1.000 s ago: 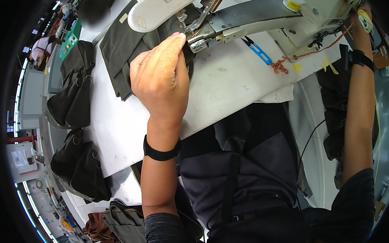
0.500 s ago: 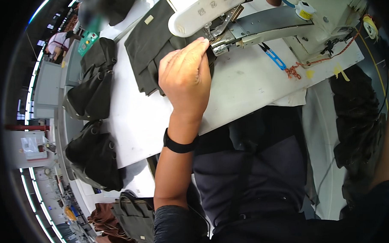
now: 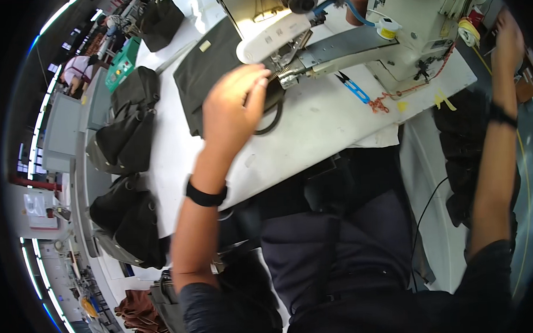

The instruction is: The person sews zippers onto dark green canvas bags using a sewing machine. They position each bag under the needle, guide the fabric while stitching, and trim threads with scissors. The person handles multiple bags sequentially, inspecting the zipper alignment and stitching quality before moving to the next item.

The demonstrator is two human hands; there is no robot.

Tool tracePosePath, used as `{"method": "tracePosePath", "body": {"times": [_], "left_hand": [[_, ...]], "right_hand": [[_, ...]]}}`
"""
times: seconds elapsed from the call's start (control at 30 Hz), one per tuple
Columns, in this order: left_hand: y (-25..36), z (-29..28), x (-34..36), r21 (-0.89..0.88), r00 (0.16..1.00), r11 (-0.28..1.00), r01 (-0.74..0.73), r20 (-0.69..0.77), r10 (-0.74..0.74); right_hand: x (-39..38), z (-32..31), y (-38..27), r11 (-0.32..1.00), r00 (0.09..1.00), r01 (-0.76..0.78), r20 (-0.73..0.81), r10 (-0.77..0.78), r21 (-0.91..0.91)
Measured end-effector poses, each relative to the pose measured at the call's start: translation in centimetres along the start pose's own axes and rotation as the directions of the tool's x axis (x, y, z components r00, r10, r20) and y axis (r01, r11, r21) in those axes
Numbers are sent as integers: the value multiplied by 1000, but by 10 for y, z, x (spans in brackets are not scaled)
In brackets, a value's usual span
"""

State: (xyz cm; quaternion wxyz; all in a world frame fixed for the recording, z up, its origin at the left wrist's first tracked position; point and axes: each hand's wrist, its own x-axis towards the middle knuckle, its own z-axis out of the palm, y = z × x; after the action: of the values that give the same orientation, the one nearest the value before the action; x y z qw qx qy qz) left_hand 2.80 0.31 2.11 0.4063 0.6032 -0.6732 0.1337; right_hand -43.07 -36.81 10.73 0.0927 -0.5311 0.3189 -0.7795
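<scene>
A dark olive fabric bag lies on the white table, partly beneath the head of a sewing machine. My left hand rests over the bag's near side, fingers bent and closed at its edge close to the presser foot; the fingertips are partly hidden. Below that hand a dark handle loop curves out onto the table. At the far right my right hand is raised beyond the machine's end, near a yellowish thread cone. Its fingers are blurred, and nothing can be made out in them.
Blue thread snips lie beside a tangle of orange cord right of the machine arm. More dark bags stand along the table's left side. Dark fabric hangs at the right. A brown thread spool stands behind the machine arm.
My right arm has come up from the right edge, hand now raised at the far right. My left hand has shifted slightly left and down, and the bag's handle loop now shows.
</scene>
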Motion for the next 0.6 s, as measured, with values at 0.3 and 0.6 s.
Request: {"method": "tracePosePath", "body": {"times": [0.3,0.6], "left_hand": [[-51,5,72,203,887,962,-185,455,75],[-49,-17,81,201,851,898,-392,449,271]], "right_hand": [[-312,82,-181,624,341,-780,868,360,47],[-313,132,-192,432,260,-896,911,321,103]]}}
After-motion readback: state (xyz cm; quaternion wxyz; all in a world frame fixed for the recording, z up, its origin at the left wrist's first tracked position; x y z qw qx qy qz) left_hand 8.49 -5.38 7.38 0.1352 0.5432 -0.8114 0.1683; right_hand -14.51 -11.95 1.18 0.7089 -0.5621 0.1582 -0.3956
